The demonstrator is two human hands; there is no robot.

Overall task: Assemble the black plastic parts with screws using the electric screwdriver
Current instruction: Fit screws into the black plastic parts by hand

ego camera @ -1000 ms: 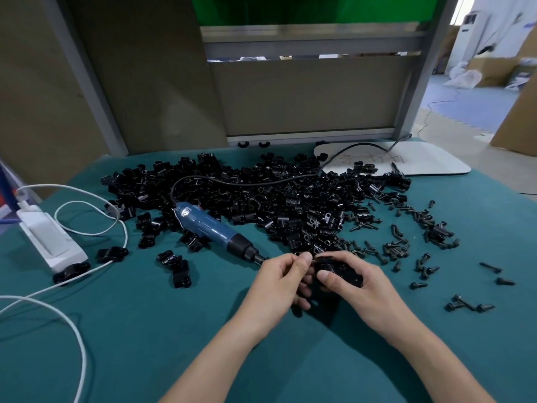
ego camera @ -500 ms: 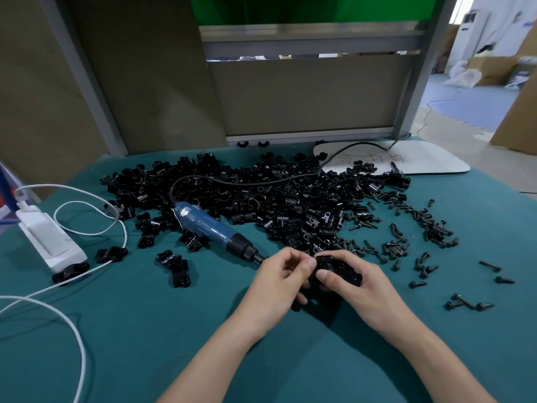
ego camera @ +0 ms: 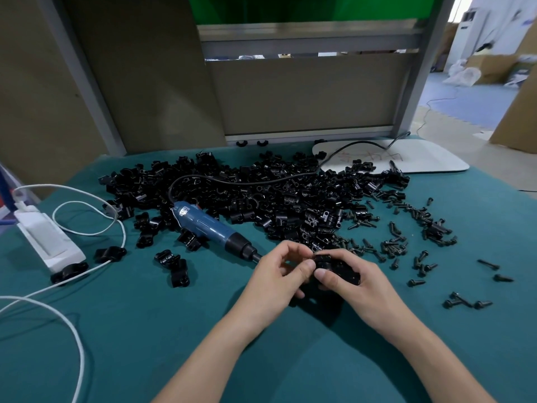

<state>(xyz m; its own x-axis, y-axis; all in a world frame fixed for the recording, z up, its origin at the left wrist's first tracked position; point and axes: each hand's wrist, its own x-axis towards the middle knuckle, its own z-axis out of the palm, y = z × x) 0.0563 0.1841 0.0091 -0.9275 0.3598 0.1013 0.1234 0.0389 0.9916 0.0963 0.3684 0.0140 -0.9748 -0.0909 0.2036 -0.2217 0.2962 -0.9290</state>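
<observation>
My right hand (ego camera: 360, 282) grips a black plastic part (ego camera: 338, 267) just above the green table. My left hand (ego camera: 279, 274) meets it from the left, thumb and curled fingers pinching at the part's left end; what sits between those fingertips is hidden. The blue electric screwdriver (ego camera: 212, 228) lies on the table to the left of my hands, its tip pointing at my left hand. A big heap of black plastic parts (ego camera: 261, 196) fills the middle of the table behind. Loose black screws (ego camera: 406, 242) are scattered to the right.
A white power strip (ego camera: 48, 242) with white cables lies at the left edge. A white board (ego camera: 421, 159) sits at the back right, the screwdriver's black cord running over it. A few single parts (ego camera: 174, 264) lie left of the screwdriver. Grey partition panels stand behind the table.
My left hand's fingers have shifted slightly against the part's left end. My right hand keeps its grip in the same place. The screwdriver has not moved.
</observation>
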